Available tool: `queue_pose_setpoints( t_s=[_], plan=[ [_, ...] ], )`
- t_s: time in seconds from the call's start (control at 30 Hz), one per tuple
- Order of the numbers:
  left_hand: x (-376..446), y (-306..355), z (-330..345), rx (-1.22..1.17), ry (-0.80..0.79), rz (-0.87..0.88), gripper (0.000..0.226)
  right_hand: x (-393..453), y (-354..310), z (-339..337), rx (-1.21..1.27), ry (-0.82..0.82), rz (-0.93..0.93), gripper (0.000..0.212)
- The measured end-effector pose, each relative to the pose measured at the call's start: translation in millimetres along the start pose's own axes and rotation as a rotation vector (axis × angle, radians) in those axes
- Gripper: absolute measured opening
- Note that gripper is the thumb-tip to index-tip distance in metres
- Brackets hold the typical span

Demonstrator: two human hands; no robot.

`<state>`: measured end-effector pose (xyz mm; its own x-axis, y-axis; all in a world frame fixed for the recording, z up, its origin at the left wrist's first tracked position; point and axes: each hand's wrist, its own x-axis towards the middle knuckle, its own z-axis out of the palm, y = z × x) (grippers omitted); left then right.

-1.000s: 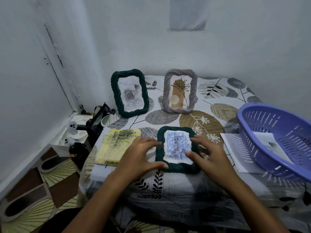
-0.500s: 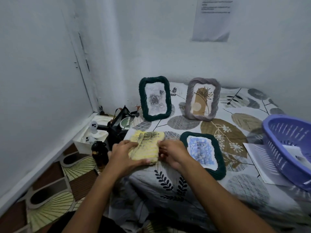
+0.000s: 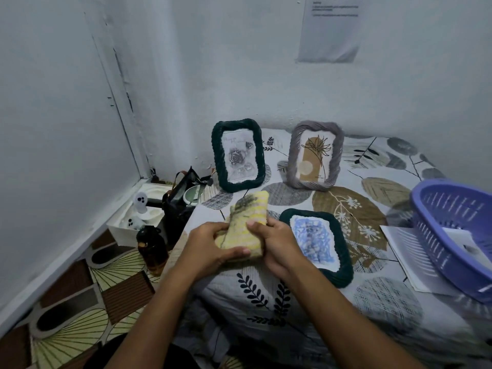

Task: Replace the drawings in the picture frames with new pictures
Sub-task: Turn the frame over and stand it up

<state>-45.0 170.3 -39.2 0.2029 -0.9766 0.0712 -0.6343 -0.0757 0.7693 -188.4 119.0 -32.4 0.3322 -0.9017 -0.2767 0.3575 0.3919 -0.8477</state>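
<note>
- Both hands hold the yellow frame (image 3: 246,225) lifted just left of the flat green frame (image 3: 318,243) on the bed (image 3: 372,302); left hand (image 3: 213,249) fingers curl under it, right hand (image 3: 274,241) fingers pinch its edge.
- Step in hand, likely: opening this frame.
- Next: turn it over, free the backing, and pull out the drawing.

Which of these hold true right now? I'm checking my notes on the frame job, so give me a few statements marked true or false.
1. Both hands grip the yellow cloth: left hand, right hand. True.
2. The grey frame lies flat. False: it stands upright.
3. A dark green frame with a blue drawing lies flat on the bed. True.
4. The purple basket sits on the floor. False: it rests on the bed, over papers.
</note>
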Motion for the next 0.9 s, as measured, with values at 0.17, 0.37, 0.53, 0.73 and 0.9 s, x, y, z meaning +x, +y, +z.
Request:
queue_pose_setpoints(
  t_s=[0.17, 0.37, 0.53, 0.73, 0.9],
  plan=[
    [5, 21, 13, -0.152, 0.019, 0.112, 0.093, -17, -54, -35, 0.053, 0.057, -0.078, 0.028],
    [8, 41, 39, -0.18, -0.074, 0.176, 0.091, -47, -126, -93, -0.807, 0.39, -0.624, 0.02],
    [10, 48, 56, -0.092, -0.17, 0.203, 0.096, -15, -121, -122, -1.423, 0.443, -0.637, 0.014],
    [14, 46, 71, 0.128, -0.247, 0.266, 0.104, 3, -93, -138, -1.438, 0.316, -0.425, 0.029],
    [15, 42, 77, 0.341, -0.329, 0.225, 0.115, 10, -86, -141, -1.446, 0.193, -0.417, 0.04]
  ],
)
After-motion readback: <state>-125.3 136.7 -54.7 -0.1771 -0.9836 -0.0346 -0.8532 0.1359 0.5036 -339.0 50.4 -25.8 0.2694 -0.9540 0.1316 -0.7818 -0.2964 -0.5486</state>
